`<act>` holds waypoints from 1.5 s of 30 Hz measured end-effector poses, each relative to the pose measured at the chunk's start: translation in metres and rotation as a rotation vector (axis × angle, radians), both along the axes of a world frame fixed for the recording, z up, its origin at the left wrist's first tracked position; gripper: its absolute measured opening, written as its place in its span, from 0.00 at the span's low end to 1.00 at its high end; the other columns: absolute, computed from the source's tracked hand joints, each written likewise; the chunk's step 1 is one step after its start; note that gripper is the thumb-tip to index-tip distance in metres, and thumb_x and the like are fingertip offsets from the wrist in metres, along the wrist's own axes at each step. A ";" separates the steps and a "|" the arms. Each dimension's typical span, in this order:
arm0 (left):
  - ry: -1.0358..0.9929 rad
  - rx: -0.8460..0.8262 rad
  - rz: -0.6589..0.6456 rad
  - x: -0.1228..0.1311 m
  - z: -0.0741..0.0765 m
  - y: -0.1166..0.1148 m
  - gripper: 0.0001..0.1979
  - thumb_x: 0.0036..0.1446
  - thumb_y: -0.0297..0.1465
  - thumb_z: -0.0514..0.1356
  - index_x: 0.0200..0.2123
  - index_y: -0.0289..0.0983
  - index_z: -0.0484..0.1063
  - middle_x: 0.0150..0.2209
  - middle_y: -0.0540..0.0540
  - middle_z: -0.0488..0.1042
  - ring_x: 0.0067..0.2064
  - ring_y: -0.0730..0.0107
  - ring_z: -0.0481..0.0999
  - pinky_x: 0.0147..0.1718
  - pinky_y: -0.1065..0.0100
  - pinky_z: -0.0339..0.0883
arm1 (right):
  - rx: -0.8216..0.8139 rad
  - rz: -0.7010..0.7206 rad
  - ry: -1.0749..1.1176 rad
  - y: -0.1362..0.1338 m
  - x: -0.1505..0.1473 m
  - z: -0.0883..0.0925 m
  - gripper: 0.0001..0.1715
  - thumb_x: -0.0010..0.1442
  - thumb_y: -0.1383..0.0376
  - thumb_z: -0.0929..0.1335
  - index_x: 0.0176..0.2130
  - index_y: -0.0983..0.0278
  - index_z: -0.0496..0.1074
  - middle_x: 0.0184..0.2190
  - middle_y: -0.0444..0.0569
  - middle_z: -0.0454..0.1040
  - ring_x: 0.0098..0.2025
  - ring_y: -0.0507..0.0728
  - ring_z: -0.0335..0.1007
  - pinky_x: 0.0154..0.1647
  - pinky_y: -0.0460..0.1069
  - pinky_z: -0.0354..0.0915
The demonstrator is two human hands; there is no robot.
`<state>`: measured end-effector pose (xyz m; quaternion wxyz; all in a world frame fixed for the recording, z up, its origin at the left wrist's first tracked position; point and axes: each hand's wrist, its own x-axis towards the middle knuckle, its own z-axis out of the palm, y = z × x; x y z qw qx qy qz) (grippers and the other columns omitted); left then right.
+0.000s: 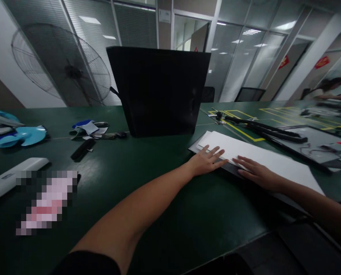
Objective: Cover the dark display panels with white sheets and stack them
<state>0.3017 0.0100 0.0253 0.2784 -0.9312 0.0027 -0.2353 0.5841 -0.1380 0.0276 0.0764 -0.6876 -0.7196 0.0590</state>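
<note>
Resting on white sheets [267, 158] at right on the green table [124, 164], with left hand [206, 162] and right hand [259, 174] laid palm-down, fingers loosely spread, gripping nothing visible (apparently straightening or steadying). Calling next, perhaps, for light, even contact along the near edge

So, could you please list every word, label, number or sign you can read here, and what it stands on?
Nothing can be read for certain.
Red signs, background right: too blurred to read.
Pale plate, top centre: too small and blurred.
Pink item: pixelated, unreadable.
White sheets: no text visible.
</note>
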 end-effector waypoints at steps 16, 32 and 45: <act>0.458 -0.320 0.515 -0.251 0.021 -0.097 0.31 0.70 0.29 0.55 0.73 0.43 0.50 0.68 0.27 0.61 0.65 0.38 0.68 0.58 0.40 0.65 | 0.041 -0.142 -0.265 0.070 0.071 -0.010 0.31 0.65 0.52 0.59 0.54 0.64 0.78 0.46 0.63 0.79 0.45 0.74 0.76 0.50 0.68 0.67; 0.352 -0.353 0.348 -0.322 0.059 -0.092 0.50 0.51 0.24 0.69 0.72 0.44 0.49 0.75 0.42 0.45 0.74 0.51 0.49 0.71 0.46 0.48 | 0.264 0.382 -0.301 0.013 -0.252 0.029 0.18 0.64 0.67 0.62 0.49 0.58 0.75 0.45 0.54 0.80 0.36 0.61 0.79 0.30 0.54 0.73; 0.240 -0.303 0.557 -0.335 0.038 -0.097 0.14 0.66 0.29 0.60 0.53 0.37 0.76 0.53 0.40 0.80 0.51 0.55 0.80 0.41 0.58 0.78 | 0.268 0.849 -0.108 0.049 -0.313 0.028 0.19 0.71 0.62 0.62 0.53 0.59 0.78 0.50 0.51 0.80 0.46 0.59 0.77 0.44 0.55 0.74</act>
